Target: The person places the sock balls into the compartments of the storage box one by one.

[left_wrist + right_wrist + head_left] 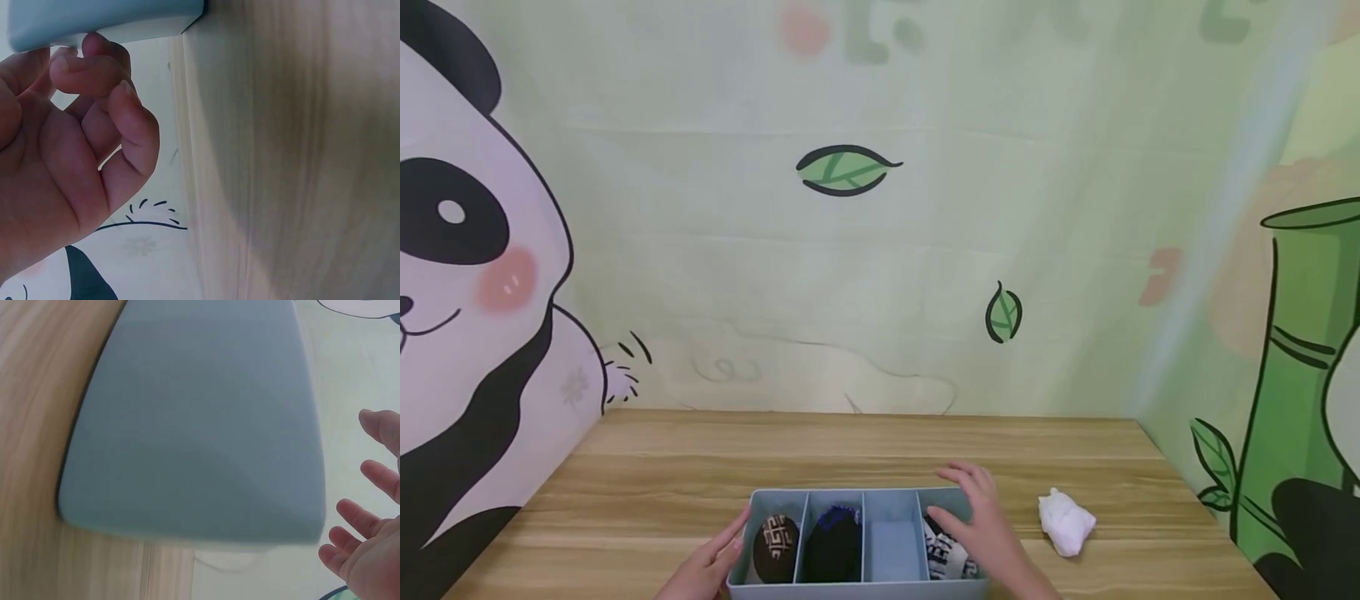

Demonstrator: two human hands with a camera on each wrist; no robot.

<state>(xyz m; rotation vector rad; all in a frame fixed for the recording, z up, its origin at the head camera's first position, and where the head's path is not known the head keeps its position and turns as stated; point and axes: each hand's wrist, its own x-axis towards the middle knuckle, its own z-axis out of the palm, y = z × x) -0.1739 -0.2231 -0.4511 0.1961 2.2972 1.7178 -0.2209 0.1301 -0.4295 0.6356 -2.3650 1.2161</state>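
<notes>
A blue-grey box (891, 537) with dividers stands near the table's front edge. From left, its compartments hold a dark brown bundle (776, 548) with a pale pattern, a black cloth bundle (832, 546) with blue trim, a bare floor, and a black-and-white printed bundle (947, 557). My left hand (706, 562) touches the box's left end with loosely bent fingers (134, 119). My right hand (988, 529) hovers over the rightmost compartment, fingers spread, partly hiding the printed bundle. In the right wrist view, the right hand (375, 550) holds nothing beside the box's outer wall (200, 431).
A crumpled white cloth bundle (1066, 522) lies on the wooden table (865, 450) to the right of the box. Behind the table hangs a pale green backdrop (715, 275) printed with a panda, leaves and bamboo.
</notes>
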